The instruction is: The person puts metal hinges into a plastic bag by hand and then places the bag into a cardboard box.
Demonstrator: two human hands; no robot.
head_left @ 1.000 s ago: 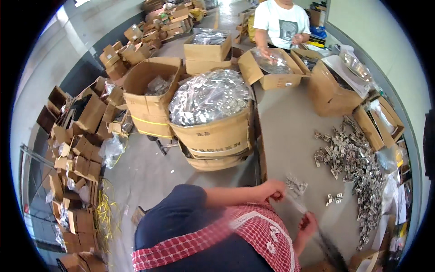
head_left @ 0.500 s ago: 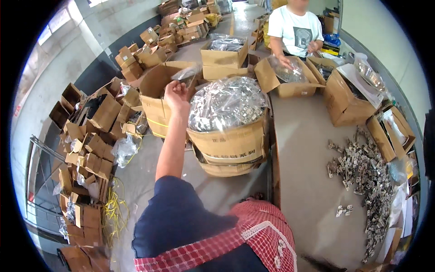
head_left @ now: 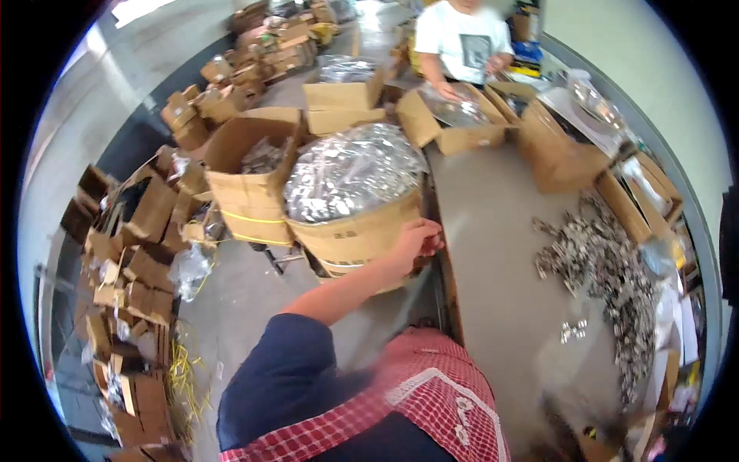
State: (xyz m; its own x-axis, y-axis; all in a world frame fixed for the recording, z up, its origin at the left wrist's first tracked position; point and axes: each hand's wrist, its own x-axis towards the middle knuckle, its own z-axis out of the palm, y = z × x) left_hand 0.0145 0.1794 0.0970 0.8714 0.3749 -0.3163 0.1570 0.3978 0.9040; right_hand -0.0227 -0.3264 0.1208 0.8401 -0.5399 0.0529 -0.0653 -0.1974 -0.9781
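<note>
My left hand (head_left: 422, 237) hangs at the table's left edge, in front of the large carton (head_left: 350, 240). Motion smears its partly curled fingers, and nothing shows clearly in them. Clear plastic wrapping full of shiny metal hinges (head_left: 354, 173) bulges from that carton. Left of it, an open carton (head_left: 250, 185) bound with yellow strap holds bagged metal parts (head_left: 264, 156). A heap of loose metal hinges (head_left: 604, 277) lies along the right of the grey table (head_left: 493, 254), with a few pieces (head_left: 573, 332) lying apart. My right hand is not in view.
Across the table a person in a white shirt (head_left: 464, 38) has a hand at an open carton (head_left: 454, 123). More cartons (head_left: 558, 146) line the table's right side. Stacked cardboard boxes (head_left: 146, 262) and yellow strapping (head_left: 185, 377) lie on the floor at left.
My left hand has moved from above the left carton, rightward and nearer, to the table edge. The clear bag that was beside it has dropped from view at the carton's rim. The whole view has shifted.
</note>
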